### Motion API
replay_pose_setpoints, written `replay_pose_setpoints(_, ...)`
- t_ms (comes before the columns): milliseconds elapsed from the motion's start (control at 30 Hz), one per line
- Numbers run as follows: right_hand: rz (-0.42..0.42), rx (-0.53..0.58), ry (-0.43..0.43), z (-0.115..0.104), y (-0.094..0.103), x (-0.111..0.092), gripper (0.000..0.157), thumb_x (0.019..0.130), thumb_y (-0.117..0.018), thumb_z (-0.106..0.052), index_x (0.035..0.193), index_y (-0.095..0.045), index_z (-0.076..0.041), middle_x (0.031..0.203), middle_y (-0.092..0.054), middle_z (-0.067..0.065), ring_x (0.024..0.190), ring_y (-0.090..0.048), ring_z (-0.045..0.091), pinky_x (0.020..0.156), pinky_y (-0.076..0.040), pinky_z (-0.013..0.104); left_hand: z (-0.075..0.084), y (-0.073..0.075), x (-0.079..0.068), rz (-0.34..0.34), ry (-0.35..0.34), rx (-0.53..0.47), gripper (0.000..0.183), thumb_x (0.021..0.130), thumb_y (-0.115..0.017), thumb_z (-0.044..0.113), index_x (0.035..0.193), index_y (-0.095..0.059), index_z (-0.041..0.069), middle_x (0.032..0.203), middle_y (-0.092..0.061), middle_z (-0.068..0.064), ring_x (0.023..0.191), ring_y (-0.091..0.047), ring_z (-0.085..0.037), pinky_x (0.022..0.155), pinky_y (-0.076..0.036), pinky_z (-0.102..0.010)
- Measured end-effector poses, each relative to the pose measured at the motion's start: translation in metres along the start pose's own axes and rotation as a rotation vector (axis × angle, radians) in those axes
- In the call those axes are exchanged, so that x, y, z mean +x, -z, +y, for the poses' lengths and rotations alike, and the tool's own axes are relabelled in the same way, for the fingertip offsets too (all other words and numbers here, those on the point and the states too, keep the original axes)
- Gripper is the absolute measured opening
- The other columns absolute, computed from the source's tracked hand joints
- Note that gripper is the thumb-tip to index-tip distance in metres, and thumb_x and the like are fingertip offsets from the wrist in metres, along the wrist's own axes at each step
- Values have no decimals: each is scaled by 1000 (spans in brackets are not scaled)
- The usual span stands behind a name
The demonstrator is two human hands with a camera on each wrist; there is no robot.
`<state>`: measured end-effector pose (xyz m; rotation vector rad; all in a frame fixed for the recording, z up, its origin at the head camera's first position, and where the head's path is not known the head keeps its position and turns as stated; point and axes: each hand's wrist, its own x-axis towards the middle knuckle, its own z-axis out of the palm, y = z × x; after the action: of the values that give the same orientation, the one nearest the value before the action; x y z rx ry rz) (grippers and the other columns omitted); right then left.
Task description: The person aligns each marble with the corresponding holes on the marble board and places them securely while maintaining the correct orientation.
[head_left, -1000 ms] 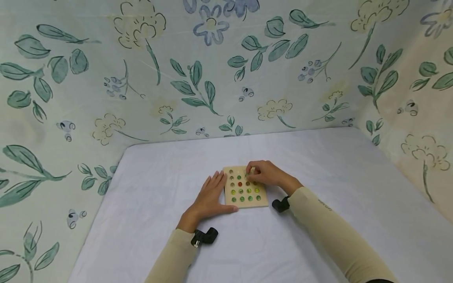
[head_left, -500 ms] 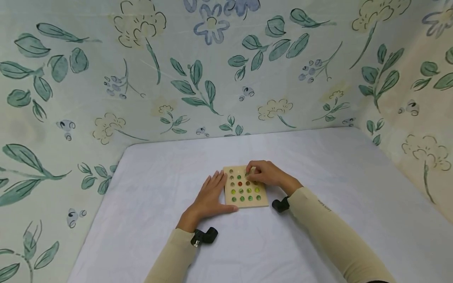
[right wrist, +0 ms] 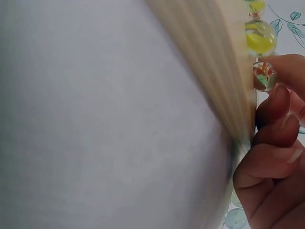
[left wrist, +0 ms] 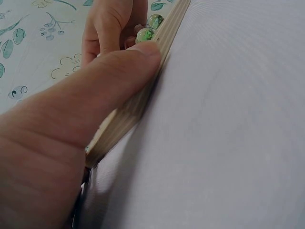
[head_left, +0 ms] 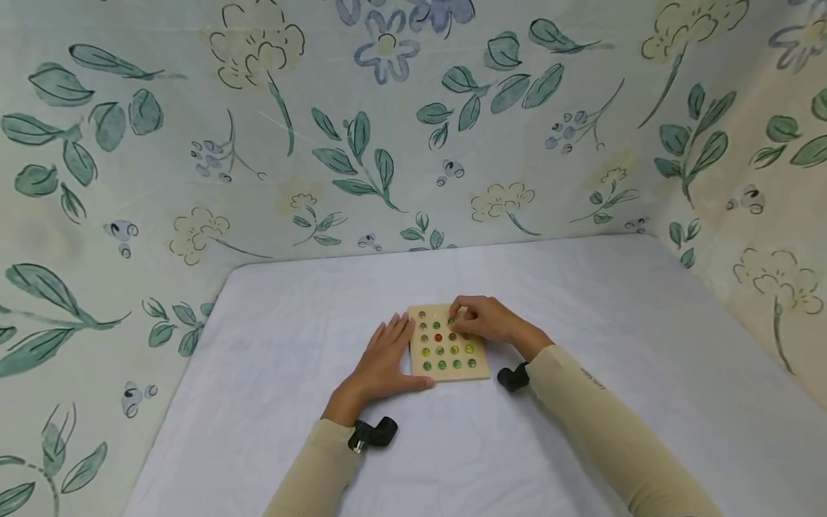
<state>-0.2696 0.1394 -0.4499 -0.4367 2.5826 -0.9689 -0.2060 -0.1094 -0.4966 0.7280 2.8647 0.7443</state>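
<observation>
A square wooden board (head_left: 481,374) lies on the table, bearing rows of glass marbles, among them a red marble (head_left: 438,337) and several green and yellow ones. My left hand (head_left: 381,362) rests along its left side with fingers spread, the thumb against the front edge. Over the board's far right part, my right hand (head_left: 487,319) has its fingers curled, thumb and index finger pinching a marble (head_left: 450,320) that they mostly hide. In the right wrist view, a yellow marble (right wrist: 260,38) and a red-green marble (right wrist: 265,76) sit beside the curled fingers.
White cloth (head_left: 310,309) covers the table around the board. A flower-patterned curtain (head_left: 388,143) stands behind and at the sides. Black cameras (head_left: 375,433) are strapped to both wrists.
</observation>
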Motion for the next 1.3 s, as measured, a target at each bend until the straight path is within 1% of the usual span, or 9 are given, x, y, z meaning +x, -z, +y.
replay_pose_setpoints(433, 15, -4, 41, 4, -1, -1, 16, 90, -68, -26, 104, -64, -20, 70, -56, 2, 60, -51, 16, 55, -42, 26, -1, 0, 0, -3, -5, -1, 121, 69, -61, 80, 156, -12, 10, 162, -8, -2, 148, 2, -15, 119, 3, -35)
replay_pose_setpoints(700, 11, 6, 36, 4, -1, 0, 15, 90, -68, -25, 104, -64, -21, 72, -57, 3, 62, -51, 16, 56, -43, 27, 0, 0, 0, -12, 8, -4, 121, 69, -61, 80, 156, -11, 12, 162, -7, 0, 148, 3, -14, 119, 3, -35)
replay_pose_setpoints(967, 10, 7, 40, 3, 1, -1, 15, 90, -68, -25, 104, -64, -21, 72, -57, 3, 63, -51, 16, 57, -42, 27, 1, 2, 0, -6, -4, 0, 121, 69, -62, 79, 155, -12, 10, 162, -8, -2, 148, 2, -16, 119, 3, -36)
replay_pose_setpoints(1300, 2, 4, 33, 3, 1, 0, 16, 89, -69, -27, 103, -65, -21, 72, -55, 3, 63, -50, 17, 57, -42, 26, 1, 1, 0, -18, 10, 4, 122, 68, -60, 82, 156, -11, 11, 162, -7, -1, 148, 3, -16, 119, 3, -35)
